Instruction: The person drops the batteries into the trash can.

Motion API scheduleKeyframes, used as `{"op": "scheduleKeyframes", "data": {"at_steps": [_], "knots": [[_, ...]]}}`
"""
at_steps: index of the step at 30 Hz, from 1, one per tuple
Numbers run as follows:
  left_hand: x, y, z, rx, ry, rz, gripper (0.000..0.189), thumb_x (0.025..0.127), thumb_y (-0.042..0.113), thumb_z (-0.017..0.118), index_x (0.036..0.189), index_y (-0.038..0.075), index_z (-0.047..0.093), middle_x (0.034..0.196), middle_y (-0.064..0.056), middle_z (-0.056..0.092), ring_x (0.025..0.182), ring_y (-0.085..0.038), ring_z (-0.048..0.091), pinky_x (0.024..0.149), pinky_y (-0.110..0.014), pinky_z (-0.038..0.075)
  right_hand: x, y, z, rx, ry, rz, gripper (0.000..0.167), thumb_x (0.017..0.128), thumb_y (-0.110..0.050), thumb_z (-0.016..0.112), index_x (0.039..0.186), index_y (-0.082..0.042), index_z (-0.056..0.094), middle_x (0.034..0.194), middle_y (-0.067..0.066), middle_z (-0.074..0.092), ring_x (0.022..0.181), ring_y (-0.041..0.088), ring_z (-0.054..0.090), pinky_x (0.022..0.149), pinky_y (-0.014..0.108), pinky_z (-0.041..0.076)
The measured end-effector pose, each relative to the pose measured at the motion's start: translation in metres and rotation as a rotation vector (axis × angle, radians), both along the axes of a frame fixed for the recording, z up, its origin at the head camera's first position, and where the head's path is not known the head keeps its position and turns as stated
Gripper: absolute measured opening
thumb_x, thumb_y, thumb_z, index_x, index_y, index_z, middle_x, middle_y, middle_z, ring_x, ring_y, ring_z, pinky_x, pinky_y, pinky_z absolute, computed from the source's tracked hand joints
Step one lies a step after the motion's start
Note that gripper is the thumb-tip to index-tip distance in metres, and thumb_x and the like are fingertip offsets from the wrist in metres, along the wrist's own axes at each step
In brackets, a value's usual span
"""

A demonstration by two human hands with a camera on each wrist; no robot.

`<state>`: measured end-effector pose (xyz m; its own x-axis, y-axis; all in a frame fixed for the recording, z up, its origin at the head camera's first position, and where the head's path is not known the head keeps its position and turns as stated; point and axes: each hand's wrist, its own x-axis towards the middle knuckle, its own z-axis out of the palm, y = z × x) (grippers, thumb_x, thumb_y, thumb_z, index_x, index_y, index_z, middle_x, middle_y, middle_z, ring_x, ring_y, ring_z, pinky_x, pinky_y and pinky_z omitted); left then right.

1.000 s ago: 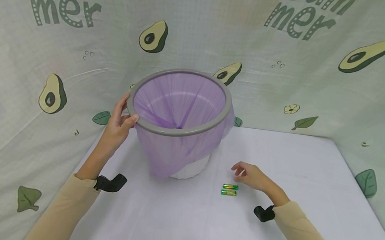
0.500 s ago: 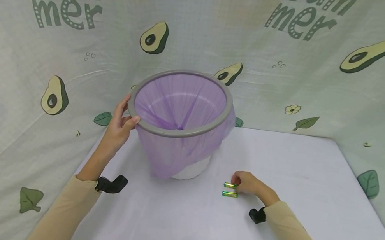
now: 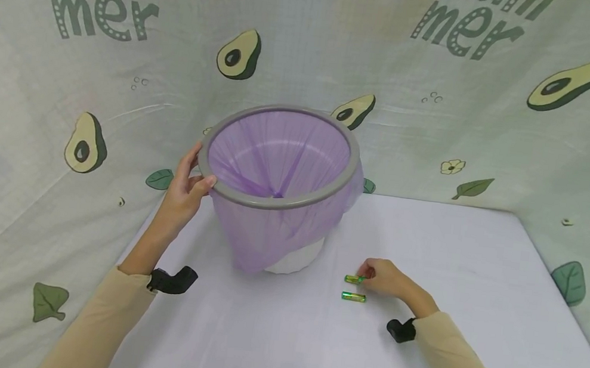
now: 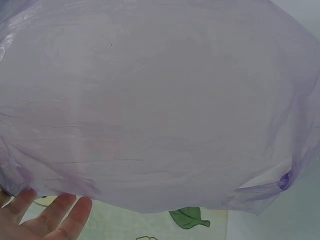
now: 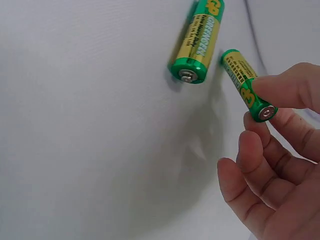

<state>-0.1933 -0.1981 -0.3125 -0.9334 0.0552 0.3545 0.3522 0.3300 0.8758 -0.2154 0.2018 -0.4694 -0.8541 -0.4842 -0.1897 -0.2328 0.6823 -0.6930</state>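
A trash bin (image 3: 295, 258) with a grey rim (image 3: 278, 202) and a purple bag lining (image 3: 277, 146) stands on the white table. My left hand (image 3: 185, 196) holds the bin's rim at its left side, thumb on the rim. In the left wrist view the left fingers (image 4: 55, 220) touch the purple bag. Between thumb and fingers, my right hand (image 3: 387, 278) pinches a green and gold battery (image 5: 242, 80) by one end. A second battery (image 3: 354, 297) of the same look lies on the table just nearer to me, apart from the hand.
The white table (image 3: 455, 255) reaches back to a cloth backdrop (image 3: 300, 28) printed with avocados and leaves. The bin stands left of the batteries, towards the back edge. Small black wrist cameras (image 3: 173, 280) are on both wrists.
My right hand has come down to the batteries and taken hold of the farther one, which has shifted slightly away from the other. The left hand has stayed on the rim.
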Motion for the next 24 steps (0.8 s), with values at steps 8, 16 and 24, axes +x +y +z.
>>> {"op": "scheduleKeyframes", "data": {"at_steps": [8, 16, 24], "knots": [[0.0, 0.001, 0.001, 0.001, -0.008, 0.006, 0.066, 0.095, 0.011, 0.048, 0.15, 0.019, 0.012, 0.148, -0.009, 0.025, 0.105, -0.004, 0.05, 0.081, -0.011, 0.043, -0.006, -0.001, 0.018, -0.005, 0.09, -0.001, 0.011, 0.082, -0.007, 0.061, 0.09, 0.0, 0.062, 0.077, 0.003, 0.059, 0.07, 0.012, 0.049, 0.061, 0.023, 0.042], [0.0, 0.001, 0.0, 0.0, -0.006, 0.006, 0.067, 0.094, 0.012, 0.049, 0.15, 0.019, 0.013, 0.147, -0.009, 0.025, 0.102, -0.003, 0.05, 0.08, -0.011, 0.043, -0.005, 0.001, 0.052, -0.062, 0.198, -0.048, 0.011, 0.085, -0.01, 0.06, 0.091, 0.0, 0.063, 0.078, 0.004, 0.06, 0.071, 0.012, 0.051, 0.061, 0.022, 0.044], [0.001, 0.001, -0.001, 0.007, 0.0, 0.004, 0.067, 0.094, 0.012, 0.048, 0.15, 0.019, 0.013, 0.147, -0.009, 0.026, 0.104, -0.002, 0.05, 0.08, -0.011, 0.043, -0.003, 0.0, 0.095, -0.083, 0.3, -0.075, 0.012, 0.087, -0.009, 0.06, 0.094, 0.0, 0.063, 0.079, 0.005, 0.06, 0.071, 0.014, 0.05, 0.06, 0.022, 0.044]]}}
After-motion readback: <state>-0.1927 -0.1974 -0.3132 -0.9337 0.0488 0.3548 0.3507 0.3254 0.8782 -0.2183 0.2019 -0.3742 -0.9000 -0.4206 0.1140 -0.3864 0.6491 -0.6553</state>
